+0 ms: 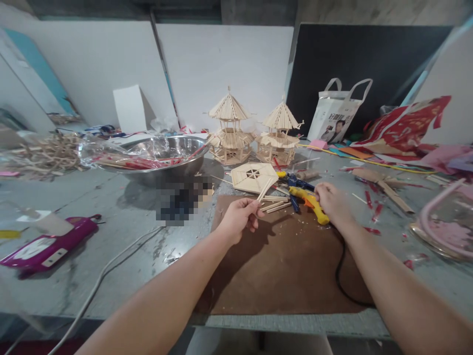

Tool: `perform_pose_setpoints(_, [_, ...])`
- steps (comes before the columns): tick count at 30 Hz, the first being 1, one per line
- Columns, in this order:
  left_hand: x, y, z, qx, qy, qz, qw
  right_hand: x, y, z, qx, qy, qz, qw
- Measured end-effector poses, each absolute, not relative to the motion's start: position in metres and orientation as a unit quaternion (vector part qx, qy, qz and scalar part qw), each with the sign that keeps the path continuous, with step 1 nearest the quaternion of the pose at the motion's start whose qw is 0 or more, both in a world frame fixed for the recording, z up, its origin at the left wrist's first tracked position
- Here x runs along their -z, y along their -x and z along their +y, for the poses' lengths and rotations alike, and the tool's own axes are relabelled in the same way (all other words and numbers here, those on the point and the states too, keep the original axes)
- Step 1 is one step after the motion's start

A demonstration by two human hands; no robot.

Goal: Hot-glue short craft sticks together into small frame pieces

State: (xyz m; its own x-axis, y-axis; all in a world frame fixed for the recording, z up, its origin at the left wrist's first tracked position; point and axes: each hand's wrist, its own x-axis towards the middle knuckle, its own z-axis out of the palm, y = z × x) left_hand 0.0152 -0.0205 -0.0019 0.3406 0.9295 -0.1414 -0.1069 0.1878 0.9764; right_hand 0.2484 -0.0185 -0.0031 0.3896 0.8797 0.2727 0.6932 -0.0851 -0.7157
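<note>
Left hand [242, 216] pinches slim, pale wooden sticks [265, 188]; right hand [332, 202] curls at a yellow plastic glue gun [311, 200], whether gripping I cannot tell

Sticks slant up before the pale hexagonal wooden panel [251, 183]; they look light, stiff, apt to snap, so a fingertip hold near one end suits; the gun is at the brown rectangular mat's [288, 276] far right; it looks fairly light, best taken by its handle [322, 216]

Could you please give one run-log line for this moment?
left hand: pinching thin pale wooden sticks; right hand: beside yellow plastic glue gun, contact unclear; ahead: flat hexagonal pale wooden panel
</note>
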Motion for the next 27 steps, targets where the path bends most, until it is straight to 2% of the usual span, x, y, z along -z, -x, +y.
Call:
perform_pose_setpoints(4, [0.002,-0.015,-0.02,-0.415,-0.506,0.433,0.62,0.001,-0.261,-0.015,-0.022,0.772,-0.564,0.291])
perform_pose_setpoints(7, [0.003,-0.016,-0.019,-0.42,-0.518,0.441,0.601,0.005,-0.262,-0.01,-0.05,0.793,-0.563,0.228])
perform_pose_setpoints(10, [0.003,-0.016,-0.018,-0.423,-0.524,0.446,0.589,0.014,-0.266,-0.006,-0.067,0.806,-0.553,0.199])
perform_pose_setpoints(13, [0.004,-0.016,-0.018,-0.427,-0.525,0.448,0.585,0.023,-0.272,-0.004,-0.108,0.796,-0.55,0.226])
perform_pose_setpoints(19, [0.004,-0.015,-0.016,-0.432,-0.515,0.438,0.597,0.032,-0.281,-0.005,-0.291,0.713,-0.505,0.39])
perform_pose_setpoints(24, [0.005,-0.014,-0.015,-0.439,-0.511,0.432,0.599,0.018,-0.269,-0.01,-0.332,0.723,-0.448,0.408])
perform_pose_setpoints(27, [0.004,-0.014,-0.015,-0.441,-0.51,0.44,0.593,0.009,-0.262,-0.012,-0.314,0.726,-0.434,0.432])
